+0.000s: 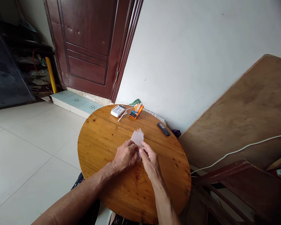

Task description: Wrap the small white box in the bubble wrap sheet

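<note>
Both of my hands meet over the middle of a round wooden table (103,140). My left hand (125,155) and my right hand (150,159) pinch the near edge of a small piece of clear crinkled plastic (137,137), perhaps a little bag. The plastic sticks out away from me, past my fingertips, just above the tabletop. Both hands have their fingers closed on it.
At the table's far edge lie a white device with a cord (118,110), an orange and blue item (135,112) and a dark flat bar (163,129). A wooden board (248,112) leans on the wall at right, crossed by a white cable (236,151). A dark red door (89,43) stands behind.
</note>
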`<state>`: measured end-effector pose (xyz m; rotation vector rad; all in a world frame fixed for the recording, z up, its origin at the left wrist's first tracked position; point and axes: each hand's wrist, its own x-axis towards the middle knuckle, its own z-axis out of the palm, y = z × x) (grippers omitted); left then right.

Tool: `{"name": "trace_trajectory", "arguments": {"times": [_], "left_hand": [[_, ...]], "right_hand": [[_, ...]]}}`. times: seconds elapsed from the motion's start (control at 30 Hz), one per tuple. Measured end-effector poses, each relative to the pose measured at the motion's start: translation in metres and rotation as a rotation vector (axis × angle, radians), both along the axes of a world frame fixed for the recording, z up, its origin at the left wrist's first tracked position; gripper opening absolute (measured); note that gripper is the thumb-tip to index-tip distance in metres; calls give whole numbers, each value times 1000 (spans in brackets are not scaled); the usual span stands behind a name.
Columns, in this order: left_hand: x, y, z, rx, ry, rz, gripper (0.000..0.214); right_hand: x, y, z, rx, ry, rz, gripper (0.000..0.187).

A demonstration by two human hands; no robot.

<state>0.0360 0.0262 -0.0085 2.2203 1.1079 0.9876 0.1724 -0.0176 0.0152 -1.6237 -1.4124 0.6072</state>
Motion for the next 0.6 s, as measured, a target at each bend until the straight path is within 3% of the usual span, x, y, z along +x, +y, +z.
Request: {"name": "trace_trajectory", "arguments": {"times": [0.2,0.43,0.6], "left_hand": [[-2,2,1,-198,-192,18,41],[0,5,-2,-264,-151,98,37],[2,7,-6,-305,-163,63,37]], "right_hand": [[7,-5,-3,-28,8,131,56],[-2,-4,5,-1,-335,147,66],[8,-9,4,51,-112,180,65]]}}
